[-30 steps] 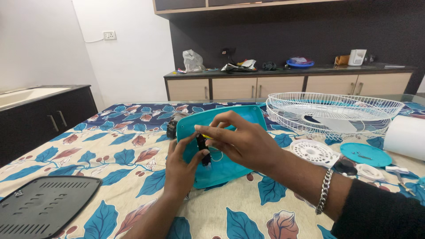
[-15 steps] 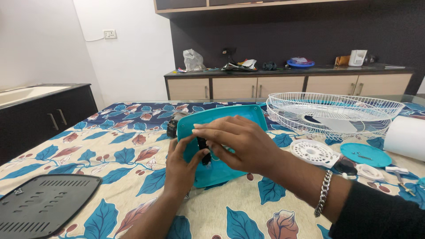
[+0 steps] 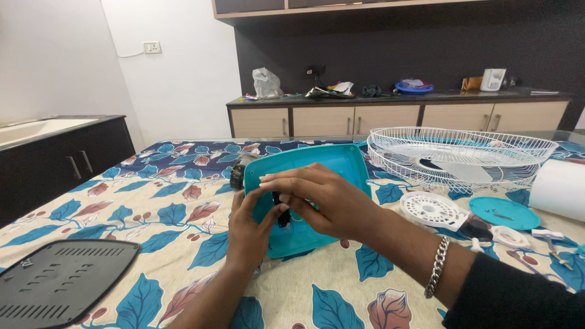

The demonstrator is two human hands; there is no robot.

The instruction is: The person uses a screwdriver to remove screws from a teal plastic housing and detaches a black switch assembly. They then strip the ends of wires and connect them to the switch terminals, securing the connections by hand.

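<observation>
Little has shifted since before: both hands, left hand point(image 3: 248, 228) and right hand point(image 3: 323, 201), still pinch a small black part point(image 3: 282, 214) against the teal fan housing point(image 3: 304, 183), fitting it, steady alignment needed next.

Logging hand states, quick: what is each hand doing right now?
Left hand: fingers against the teal plastic base, steadying it.
Right hand: fingers pinched on a small black part at the base.

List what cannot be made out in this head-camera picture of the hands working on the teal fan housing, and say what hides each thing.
- Small black part, head view: mostly covered by the right hand and left hand; its shape is unclear.
- Teal housing: its lower middle is hidden behind both hands.
- Dark grey panel: cut off by the bottom left edge.
</observation>
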